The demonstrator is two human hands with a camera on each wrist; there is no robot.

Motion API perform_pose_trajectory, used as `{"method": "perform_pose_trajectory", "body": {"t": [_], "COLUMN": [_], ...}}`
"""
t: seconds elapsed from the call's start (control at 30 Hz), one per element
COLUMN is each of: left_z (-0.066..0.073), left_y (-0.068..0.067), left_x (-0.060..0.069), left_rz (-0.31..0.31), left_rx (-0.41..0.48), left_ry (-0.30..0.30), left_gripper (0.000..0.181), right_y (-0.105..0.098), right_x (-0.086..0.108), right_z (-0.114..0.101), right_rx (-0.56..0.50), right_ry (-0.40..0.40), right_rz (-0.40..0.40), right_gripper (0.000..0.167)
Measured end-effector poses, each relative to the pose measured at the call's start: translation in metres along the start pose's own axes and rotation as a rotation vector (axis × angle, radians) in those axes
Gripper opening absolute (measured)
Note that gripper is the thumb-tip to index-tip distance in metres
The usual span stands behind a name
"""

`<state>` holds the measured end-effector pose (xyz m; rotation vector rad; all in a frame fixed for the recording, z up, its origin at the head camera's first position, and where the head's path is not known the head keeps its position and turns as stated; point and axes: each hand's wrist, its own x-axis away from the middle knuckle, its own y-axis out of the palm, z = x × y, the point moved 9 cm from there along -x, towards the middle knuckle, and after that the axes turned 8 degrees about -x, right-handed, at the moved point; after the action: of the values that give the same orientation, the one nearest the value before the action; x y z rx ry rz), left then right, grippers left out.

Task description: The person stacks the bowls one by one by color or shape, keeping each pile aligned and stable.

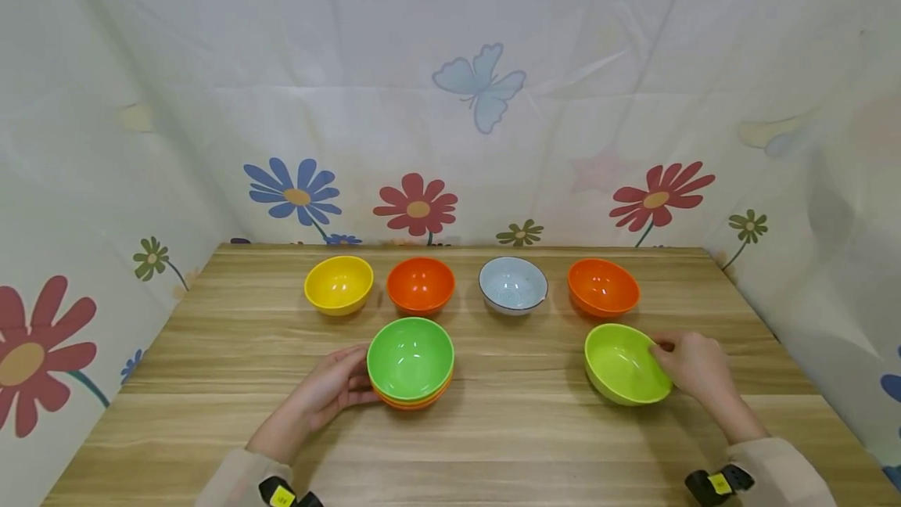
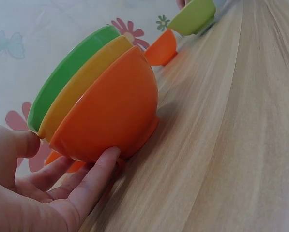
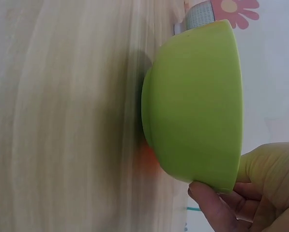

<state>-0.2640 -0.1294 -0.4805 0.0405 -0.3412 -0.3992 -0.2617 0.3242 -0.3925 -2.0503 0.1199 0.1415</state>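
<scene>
Left hand (image 1: 334,386): clamped on the stack just to its right, thumb at the rims, fingers spread against the outer wall; a green bowl (image 1: 411,358) nests in an amber bowl (image 2: 81,82), itself within an orange bowl (image 2: 110,101). Right hand (image 1: 693,366): thumb and fingers pinch the rim of the lime bowl (image 1: 626,362), immediately to its left. Beyond both hands, on the counter (image 1: 507,436): yellow bowl (image 1: 339,285), red-orange bowl (image 1: 421,286), pale blue bowl (image 1: 513,285), second red-orange bowl (image 1: 603,288).
</scene>
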Motion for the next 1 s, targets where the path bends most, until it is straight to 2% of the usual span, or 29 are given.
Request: {"method": "perform_pose_trajectory", "body": {"t": [0.63,0.83,1.0], "left_z": [-0.001,-0.001,-0.002], "left_y": [-0.001,-0.001,-0.001], "left_x": [-0.001,-0.002,-0.003], "left_rz": [0.0,-0.002,0.002], "left_rx": [0.008,0.013,0.014], "left_ry": [0.003,0.008,0.007], "left_gripper": [0.051,0.051,0.051], "right_y": [0.012,0.016,0.019], "right_x": [-0.013,-0.017,-0.018], "right_z": [-0.031,-0.048,-0.066], "right_rx": [-0.035,-0.003,-0.013], "right_ry": [-0.048,-0.087,-0.103], "right_rz": [-0.024,-0.022,-0.067], "right_gripper": [0.017,0.016,0.019]}}
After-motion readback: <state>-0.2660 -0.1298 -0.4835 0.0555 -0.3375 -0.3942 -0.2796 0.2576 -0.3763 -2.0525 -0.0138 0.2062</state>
